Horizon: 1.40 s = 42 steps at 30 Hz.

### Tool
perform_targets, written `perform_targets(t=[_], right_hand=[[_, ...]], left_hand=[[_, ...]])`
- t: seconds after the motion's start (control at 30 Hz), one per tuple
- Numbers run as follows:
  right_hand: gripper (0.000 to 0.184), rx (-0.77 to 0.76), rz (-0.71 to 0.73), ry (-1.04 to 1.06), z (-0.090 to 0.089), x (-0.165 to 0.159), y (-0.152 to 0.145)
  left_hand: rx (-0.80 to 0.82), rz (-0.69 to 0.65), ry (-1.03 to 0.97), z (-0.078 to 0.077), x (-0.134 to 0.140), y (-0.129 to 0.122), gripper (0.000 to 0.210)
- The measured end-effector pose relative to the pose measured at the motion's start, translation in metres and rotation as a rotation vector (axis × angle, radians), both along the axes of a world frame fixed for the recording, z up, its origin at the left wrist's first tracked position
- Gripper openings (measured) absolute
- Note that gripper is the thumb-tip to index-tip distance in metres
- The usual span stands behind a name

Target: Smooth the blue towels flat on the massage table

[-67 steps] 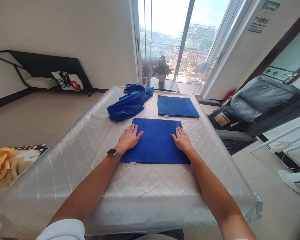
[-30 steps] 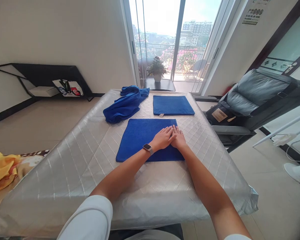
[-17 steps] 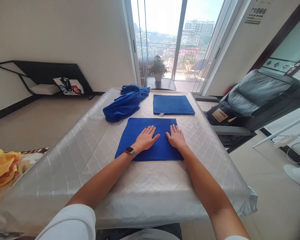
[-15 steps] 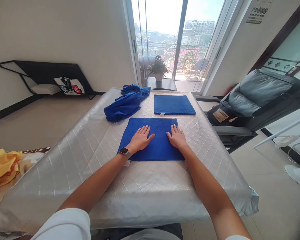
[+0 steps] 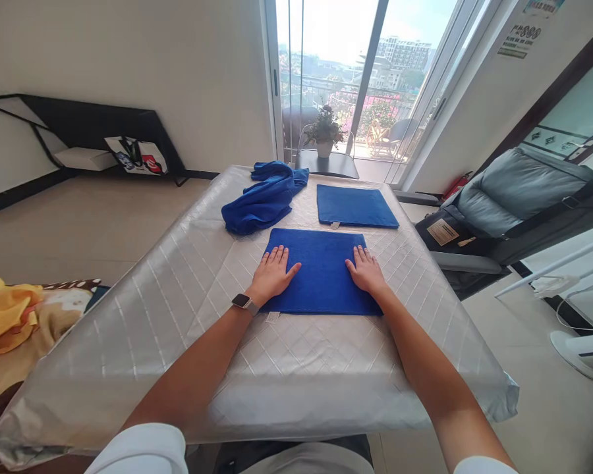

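A blue towel [image 5: 321, 276], folded into a flat rectangle, lies on the silver quilted tablecloth [image 5: 306, 368]. My left hand [image 5: 273, 273] rests palm down on its left edge, fingers spread and thumb pointing inward. On the right edge, my right hand [image 5: 367, 270] lies flat too, its fingers stretched away from me. A white label [image 5: 273, 316] sticks out at the towel's near left corner. Farther back on the right is a second folded blue towel [image 5: 358, 206]. Left of that one lies a crumpled blue towel [image 5: 261, 201] in a loose heap.
A grey padded chair [image 5: 504, 197] stands beside the table on the right. Behind the table, a potted plant [image 5: 325, 131] sits on a dark chair before the glass door. Yellow cloth [image 5: 4, 316] lies at the lower left, and a black rack [image 5: 93, 128] stands by the wall.
My left hand has slid outward to the left edge of the near folded towel. My right hand stays on the right edge. The whole view has shifted slightly.
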State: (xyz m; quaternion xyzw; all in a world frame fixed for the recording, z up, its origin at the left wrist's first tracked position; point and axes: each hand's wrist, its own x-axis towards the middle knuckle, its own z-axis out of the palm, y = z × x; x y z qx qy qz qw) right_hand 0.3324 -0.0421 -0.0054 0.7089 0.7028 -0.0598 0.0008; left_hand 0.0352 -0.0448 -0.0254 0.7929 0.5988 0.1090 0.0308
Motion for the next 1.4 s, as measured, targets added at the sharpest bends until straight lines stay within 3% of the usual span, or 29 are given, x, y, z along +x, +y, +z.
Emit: perform_targets(t=[0.37, 0.5, 0.77, 0.97, 1.07, 1.27, 1.4], right_hand=[[0.066, 0.05, 0.013, -0.021, 0.007, 0.0, -0.007], [0.064, 0.08, 0.017, -0.06, 0.01, 0.001, -0.022], [0.067, 0.029, 0.023, -0.01, -0.005, 0.008, -0.06], [0.067, 0.007, 0.02, 0.009, 0.003, 0.002, -0.06], [0.067, 0.007, 0.01, 0.028, 0.005, 0.001, -0.06], [0.068, 0.012, 0.009, 0.062, 0.001, 0.002, -0.06], [0.066, 0.039, 0.026, 0.04, -0.001, 0.003, -0.061]], left_hand=[[-0.072, 0.055, -0.006, 0.006, -0.03, 0.014, 0.08], [-0.056, 0.047, -0.005, 0.004, -0.03, 0.014, 0.082], [-0.029, 0.041, 0.001, -0.003, -0.031, 0.016, 0.081], [0.035, 0.062, 0.008, 0.007, -0.031, 0.013, 0.081], [0.128, -0.023, -0.04, 0.017, -0.009, -0.002, 0.078], [0.075, -0.512, -0.077, 0.025, 0.08, -0.04, 0.073], [0.02, -0.542, -0.06, 0.022, 0.13, -0.033, 0.076]])
